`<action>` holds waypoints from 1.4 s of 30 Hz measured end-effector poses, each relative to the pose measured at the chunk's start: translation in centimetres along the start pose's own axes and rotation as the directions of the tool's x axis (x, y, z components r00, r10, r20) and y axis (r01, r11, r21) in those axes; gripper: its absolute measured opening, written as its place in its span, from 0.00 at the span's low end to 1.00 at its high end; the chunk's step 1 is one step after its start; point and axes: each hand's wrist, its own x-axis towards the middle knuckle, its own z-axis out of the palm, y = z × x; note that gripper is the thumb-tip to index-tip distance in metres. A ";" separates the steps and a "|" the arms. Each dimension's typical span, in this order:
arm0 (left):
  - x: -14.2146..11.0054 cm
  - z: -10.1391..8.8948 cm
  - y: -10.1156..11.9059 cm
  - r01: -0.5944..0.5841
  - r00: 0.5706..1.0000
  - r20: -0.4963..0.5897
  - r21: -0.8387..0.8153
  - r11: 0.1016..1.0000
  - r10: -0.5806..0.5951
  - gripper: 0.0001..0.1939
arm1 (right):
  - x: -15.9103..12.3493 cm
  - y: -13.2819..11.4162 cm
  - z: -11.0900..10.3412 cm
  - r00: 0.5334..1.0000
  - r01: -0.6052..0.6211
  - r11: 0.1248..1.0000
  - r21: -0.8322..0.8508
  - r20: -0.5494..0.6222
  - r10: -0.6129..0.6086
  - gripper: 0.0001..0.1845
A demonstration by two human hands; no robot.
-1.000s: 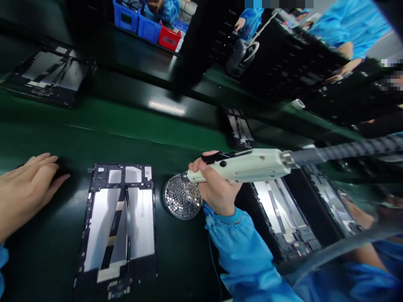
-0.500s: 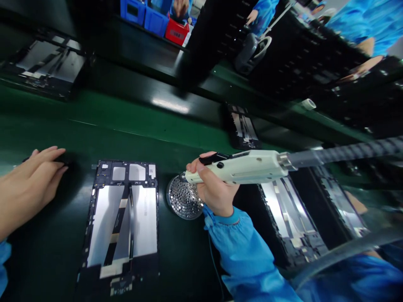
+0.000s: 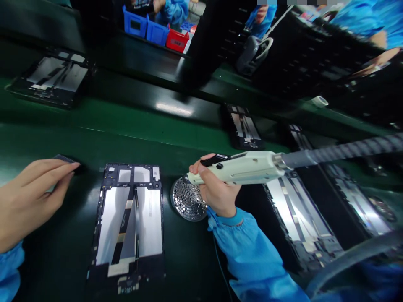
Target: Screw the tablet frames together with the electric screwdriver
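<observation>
Head view: right fingers [image 3: 208, 174] grip a stiff, probably weighty driver [image 3: 252, 167], best held mid-barrel; left fingers [image 3: 63, 168] pinch a dark piece [image 3: 65, 158].

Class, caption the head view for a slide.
Right hand holds a pale tool at a round dish beside an opened tablet.

No words or numbers could be read. The red box [image 3: 176, 37] at the back had a dark label [image 3: 176, 42] on its front, but its marks were too blurry to make out. The tablet [image 3: 129, 226] on the green table [image 3: 189, 251] had a small white sticker [image 3: 155, 172] near its top right corner and faint marks on its silver part [image 3: 149, 228], all too tiny to read.
</observation>
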 end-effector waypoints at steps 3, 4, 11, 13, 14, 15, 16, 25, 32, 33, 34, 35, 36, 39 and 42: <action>0.5 -0.2 0.9 -0.104 0.993 -0.066 -0.017 0.994 0.103 0.17 | 0.0 0.0 0.0 1.000 0.013 0.999 0.033 0.015 -0.013 0.09; 0.6 -0.2 1.1 -0.108 0.991 -0.079 -0.019 0.994 0.106 0.17 | 0.0 0.0 0.1 1.000 0.015 0.999 0.036 0.017 -0.016 0.09; 1.1 -0.9 3.1 0.036 0.989 -0.148 0.060 0.998 -0.027 0.09 | -0.1 0.4 0.3 1.000 0.003 1.000 -0.003 -0.031 -0.003 0.09; 1.6 -0.8 4.4 0.083 0.987 -0.143 0.066 0.994 -0.073 0.07 | 0.0 0.1 0.3 1.000 -0.006 1.000 0.016 -0.031 0.007 0.10; 2.0 -0.5 5.1 0.079 0.991 -0.111 0.022 0.997 -0.076 0.07 | 0.1 -0.3 0.3 0.999 -0.009 0.999 0.033 -0.031 0.010 0.11; 2.5 0.0 5.9 0.055 0.996 -0.061 -0.051 0.997 -0.058 0.07 | 0.2 -0.8 0.3 0.999 -0.005 0.998 0.057 -0.033 0.007 0.11; 3.1 0.6 6.7 0.019 1.000 -0.005 -0.142 0.990 -0.020 0.07 | 0.2 -1.4 0.3 0.999 0.005 0.996 0.088 -0.036 -0.002 0.11; 8.6 9.5 11.1 -0.246 0.920 0.226 -0.299 0.922 0.319 0.10 | 0.0 -5.1 -1.3 0.992 0.100 0.973 0.208 -0.100 -0.081 0.10; 8.6 9.2 11.1 -0.471 0.780 0.374 -0.177 0.864 0.502 0.11 | -0.1 -5.6 -2.1 0.994 0.088 0.981 0.173 -0.082 -0.075 0.10; 8.6 8.8 11.0 -0.498 0.756 0.397 -0.168 0.851 0.520 0.11 | -0.1 -5.6 -2.2 0.994 0.082 0.981 0.174 -0.082 -0.069 0.10; 8.5 8.4 11.0 -0.518 0.736 0.417 -0.159 0.840 0.533 0.13 | -0.1 -5.6 -2.2 0.994 0.082 0.981 0.176 -0.088 -0.067 0.10; 8.4 8.1 10.9 -0.533 0.722 0.433 -0.151 0.833 0.540 0.15 | 0.0 -5.6 -2.1 0.993 0.086 0.980 0.178 -0.096 -0.070 0.10; 8.2 7.8 10.9 -0.542 0.711 0.445 -0.145 0.828 0.544 0.18 | 0.0 -5.5 -2.1 0.992 0.091 0.979 0.181 -0.103 -0.073 0.10; 6.8 7.2 11.3 -0.551 0.696 0.461 -0.151 0.821 0.551 0.24 | -0.3 -5.4 -1.7 0.991 0.108 0.976 0.188 -0.098 -0.091 0.10; 4.3 7.0 12.4 -0.581 0.703 0.427 -0.118 0.806 0.569 0.25 | -1.2 -5.6 -0.8 0.990 0.136 0.975 0.174 -0.049 -0.130 0.09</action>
